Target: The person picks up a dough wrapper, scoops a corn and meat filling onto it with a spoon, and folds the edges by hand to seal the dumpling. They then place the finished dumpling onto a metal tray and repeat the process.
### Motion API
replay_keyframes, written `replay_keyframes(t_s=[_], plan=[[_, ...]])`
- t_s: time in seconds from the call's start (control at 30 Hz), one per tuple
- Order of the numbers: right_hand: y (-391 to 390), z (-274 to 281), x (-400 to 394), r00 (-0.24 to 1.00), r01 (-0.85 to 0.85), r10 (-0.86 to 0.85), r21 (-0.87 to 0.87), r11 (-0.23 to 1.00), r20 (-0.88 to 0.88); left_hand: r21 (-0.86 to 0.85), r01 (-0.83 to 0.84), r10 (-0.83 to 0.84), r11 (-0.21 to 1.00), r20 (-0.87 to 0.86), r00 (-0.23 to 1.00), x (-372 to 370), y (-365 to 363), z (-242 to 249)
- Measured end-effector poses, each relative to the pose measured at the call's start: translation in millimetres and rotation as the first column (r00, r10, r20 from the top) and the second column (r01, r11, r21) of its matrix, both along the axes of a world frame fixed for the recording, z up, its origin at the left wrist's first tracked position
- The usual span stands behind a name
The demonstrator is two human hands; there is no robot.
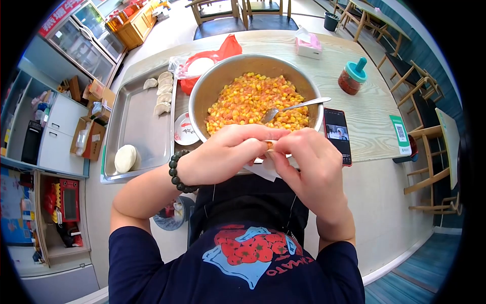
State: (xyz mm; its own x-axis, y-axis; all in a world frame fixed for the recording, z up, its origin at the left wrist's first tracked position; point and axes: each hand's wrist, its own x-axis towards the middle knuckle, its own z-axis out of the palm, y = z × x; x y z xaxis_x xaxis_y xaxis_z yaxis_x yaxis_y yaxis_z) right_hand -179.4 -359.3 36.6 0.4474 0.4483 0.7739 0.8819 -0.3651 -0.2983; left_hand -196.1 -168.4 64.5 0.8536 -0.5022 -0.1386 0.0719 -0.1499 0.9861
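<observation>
A dumpling [270,146], a pale wrapper with a bit of orange-yellow filling showing, is pinched between my two hands at the near rim of a large steel bowl [196,96]. My left hand [228,152], with a dark bead bracelet on its wrist, has its fingers closed on the dumpling's left side. From the right, thumb and fingers of my right hand [314,162] press its edge. My fingers hide much of it. Corn and minced filling [248,99] lies in the bowl, and a metal spoon [301,104] leans in it against the right rim.
On the left, a metal tray [136,114] holds several shaped dumplings [164,91] and a stack of round wrappers [125,159]. A small plate [185,134], a red plastic bag [228,48], a phone [337,133], a jar [352,78] and a tissue box [309,48] surround the bowl.
</observation>
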Motion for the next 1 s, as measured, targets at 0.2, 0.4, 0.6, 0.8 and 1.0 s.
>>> replay_keyframes(t_s=[0.2,0.4,0.6,0.8,1.0], plan=[[0.9,5.2,-4.2,0.998,-0.013,0.017,0.072,0.997,-0.053,-0.162,0.051,-0.063,0.986,-0.071,0.995,5.5,7.9,-12.5],[4.4,6.3,-2.6,0.994,0.019,-0.004,0.129,0.991,-0.111,-0.609,-0.146,-0.143,0.78,-0.4,0.905,-8.3,-5.8,-24.7],[5.1,11.4,-4.5,0.991,0.0,0.017,0.134,0.991,-0.131,-0.501,-0.073,-0.111,0.862,-0.327,0.938,-8.8,-4.3,-19.9],[5.8,12.0,-5.4,1.0,0.006,-0.003,0.113,0.994,-0.027,-0.419,-0.137,-0.038,0.898,-0.384,0.923,-11.9,-6.5,-16.5],[6.8,8.2,-1.1,0.998,-0.02,0.026,0.099,0.995,-0.058,-0.396,-0.077,-0.073,0.915,-0.35,0.934,-10.4,-2.0,-29.3]])
